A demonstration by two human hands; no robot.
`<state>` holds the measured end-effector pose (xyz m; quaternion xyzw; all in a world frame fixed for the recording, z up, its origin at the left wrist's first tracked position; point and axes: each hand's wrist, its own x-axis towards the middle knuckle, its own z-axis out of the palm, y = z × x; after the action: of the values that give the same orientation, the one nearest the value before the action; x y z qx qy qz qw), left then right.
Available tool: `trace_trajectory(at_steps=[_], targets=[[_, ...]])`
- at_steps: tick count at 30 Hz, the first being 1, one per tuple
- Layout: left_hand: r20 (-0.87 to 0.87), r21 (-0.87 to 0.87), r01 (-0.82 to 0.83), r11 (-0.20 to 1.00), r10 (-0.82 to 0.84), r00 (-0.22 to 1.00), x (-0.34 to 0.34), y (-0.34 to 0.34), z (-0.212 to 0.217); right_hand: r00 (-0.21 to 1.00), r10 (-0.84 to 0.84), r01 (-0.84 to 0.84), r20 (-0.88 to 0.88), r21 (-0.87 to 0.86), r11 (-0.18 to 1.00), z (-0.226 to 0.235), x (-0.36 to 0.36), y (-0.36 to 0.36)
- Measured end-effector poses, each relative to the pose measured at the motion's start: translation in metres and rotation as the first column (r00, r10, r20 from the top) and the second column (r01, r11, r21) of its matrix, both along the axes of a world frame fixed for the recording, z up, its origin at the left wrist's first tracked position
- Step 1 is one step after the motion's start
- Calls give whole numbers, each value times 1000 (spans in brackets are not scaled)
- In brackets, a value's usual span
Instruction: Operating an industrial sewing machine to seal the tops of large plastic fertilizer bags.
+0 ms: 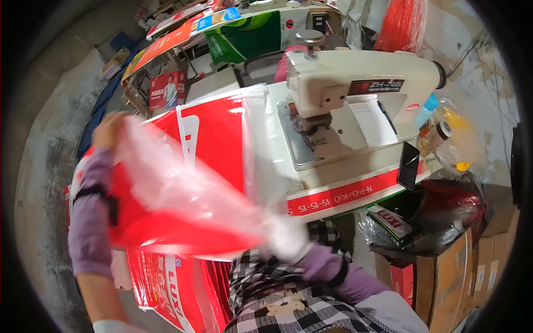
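A translucent plastic film point(186, 180), smeared by motion, stretches slantwise between my two hands over a red and white printed sack point(221, 133). At the left, my left hand point(107, 131) is closed on the film's far end. My right hand point(287, 238), in a white glove, holds its near end close to my body; blur hides the single fingers. The sack lies on the table left of a cream sewing machine point(366, 75), apart from the machine's presser foot. More red sacks point(166, 283) hang or lie below the table edge at my left.
A black phone point(409, 166) lies at the machine table's right edge. Beyond it stand a thread cone point(436, 136) and a blue-capped bottle point(427, 109). Cardboard boxes point(449, 277) stand at the lower right. Another table with a green printed sheet point(244, 39) is at the back.
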<state>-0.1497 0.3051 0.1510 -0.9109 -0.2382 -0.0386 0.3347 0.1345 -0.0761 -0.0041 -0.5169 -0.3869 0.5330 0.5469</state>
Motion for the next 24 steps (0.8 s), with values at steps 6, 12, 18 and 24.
trace_trajectory(at_steps=[6, 12, 18, 24], targets=[[577, -630, 526, 571, -109, 809, 287, -31, -162, 650, -555, 569, 518, 152, 808, -128, 82, -131], [547, -609, 603, 515, -278, 790, 352, -64, -231, 410, -120, 242, 904, 19, 970, -117, 110, -195], [250, -629, 433, 646, -360, 899, 346, -60, -222, 955, -282, 294, 91, -407, 865, -126, 117, -208], [371, -276, 336, 901, -223, 902, 375, -78, -207, 901, -235, 307, 364, -153, 939, -116, 117, -141]])
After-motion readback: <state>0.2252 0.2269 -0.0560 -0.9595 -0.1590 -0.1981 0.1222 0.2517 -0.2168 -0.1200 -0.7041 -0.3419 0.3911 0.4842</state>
